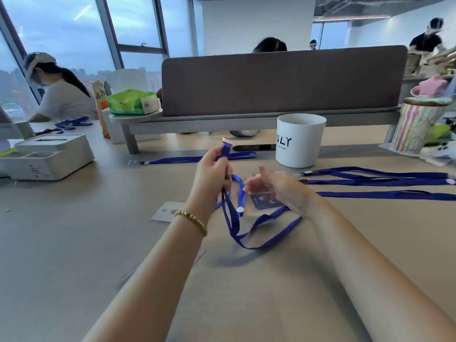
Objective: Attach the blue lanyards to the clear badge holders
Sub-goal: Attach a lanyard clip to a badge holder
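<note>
Left hand: the left hand (pixel 214 169) is raised at the centre of the frame, fingers curled round a blue lanyard (pixel 233 223) just below its metal clip (pixel 226 141), which sticks up above the fist.
Held lanyard: from the fist the strap drops in a loose loop to the table (pixel 74 243) at centre frame, its far side running up to the right toward the other wrist; a white round piece (pixel 239 210) sits on one strand.
Right hand: the right hand (pixel 276 186) hovers just right of the left one, palm turned inward, fingers loosely spread and blurred; whether they touch anything cannot be told.
Badge holder: a clear badge holder (pixel 265 202) with a dark card in it lies flat on the table directly below the right hand.
Second holder: another card-like holder (pixel 165 211) lies left of the left wrist, partly hidden by it.
Bracelet: a gold bead bracelet (pixel 191 219) circles the left wrist.
Spare lanyards: several blue lanyards (pixel 380 178) lie stretched along the right side of the frame; one more lanyard (pixel 192 159) lies behind the left hand.
White cup: a white cup (pixel 299 140) with dark lettering stands upper right of the hands.
White box: a white box (pixel 49 156) sits at the left edge.
People: a person in white (pixel 61 95) sits in the upper left.
</note>
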`<state>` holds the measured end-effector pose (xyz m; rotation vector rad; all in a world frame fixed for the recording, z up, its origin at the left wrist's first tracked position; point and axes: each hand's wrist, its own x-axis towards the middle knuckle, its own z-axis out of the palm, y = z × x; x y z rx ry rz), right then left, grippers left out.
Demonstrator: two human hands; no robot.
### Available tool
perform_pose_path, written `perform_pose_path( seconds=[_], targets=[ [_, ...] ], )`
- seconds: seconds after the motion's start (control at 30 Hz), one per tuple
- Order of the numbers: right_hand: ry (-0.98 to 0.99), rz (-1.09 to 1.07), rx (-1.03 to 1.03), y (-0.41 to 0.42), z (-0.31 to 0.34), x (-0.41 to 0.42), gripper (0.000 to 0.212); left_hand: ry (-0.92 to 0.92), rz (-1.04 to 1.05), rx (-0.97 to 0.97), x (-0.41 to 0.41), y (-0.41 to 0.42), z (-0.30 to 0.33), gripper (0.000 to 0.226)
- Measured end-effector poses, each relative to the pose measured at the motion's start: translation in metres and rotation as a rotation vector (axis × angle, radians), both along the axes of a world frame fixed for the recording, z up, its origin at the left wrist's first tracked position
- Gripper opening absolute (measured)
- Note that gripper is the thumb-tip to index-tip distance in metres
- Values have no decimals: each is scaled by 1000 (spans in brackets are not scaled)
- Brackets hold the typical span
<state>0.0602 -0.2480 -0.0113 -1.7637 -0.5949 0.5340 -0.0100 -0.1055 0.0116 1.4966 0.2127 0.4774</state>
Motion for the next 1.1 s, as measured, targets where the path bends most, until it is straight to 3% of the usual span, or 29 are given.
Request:
perform_pose_path(
  seconds=[0.17,0.33,0.53,0.67,0.87,1.1],
  targets=[
    [169,-146,173,-2,-22,8,54,218,-141,407,-1,-26,-41,25],
    [120,-159,195,2,-25,13,20,273,-283,686,3,-30,-55,32],
    [31,-251,261,-4,-23,15,20,248,-224,729,9,-22,-58,24],
    [48,-200,226,-11,-20,10,22,130,-50,580,12,-10,-54,22],
    [-92,-94,89,-7,-19,1,20,98,-134,463,7,-12,-49,17],
    [53,-136,136,-1,-17,-5,28,128,-86,345,9,-5,-47,7]
  ],
)
